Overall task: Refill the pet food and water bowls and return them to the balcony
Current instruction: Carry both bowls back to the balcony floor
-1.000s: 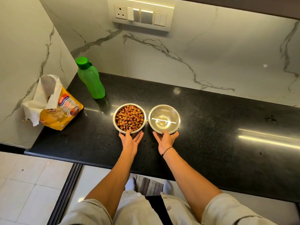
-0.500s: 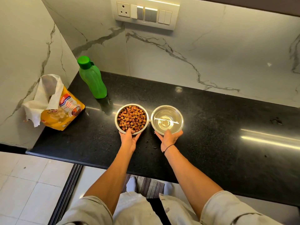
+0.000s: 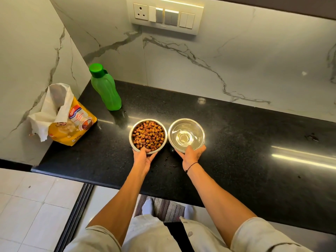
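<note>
we grip the near rims, left hand [image 3: 143, 158] on the kibble bowl [image 3: 147, 136], right hand [image 3: 190, 154] on the water bowl [image 3: 186, 135] beside it; steel slick, water sloshes, carry level.

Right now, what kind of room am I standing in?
Most likely a home kitchen: a black stone countertop against a marble-look wall with a switch panel, and an opened pet food bag beside a green bottle.
</note>
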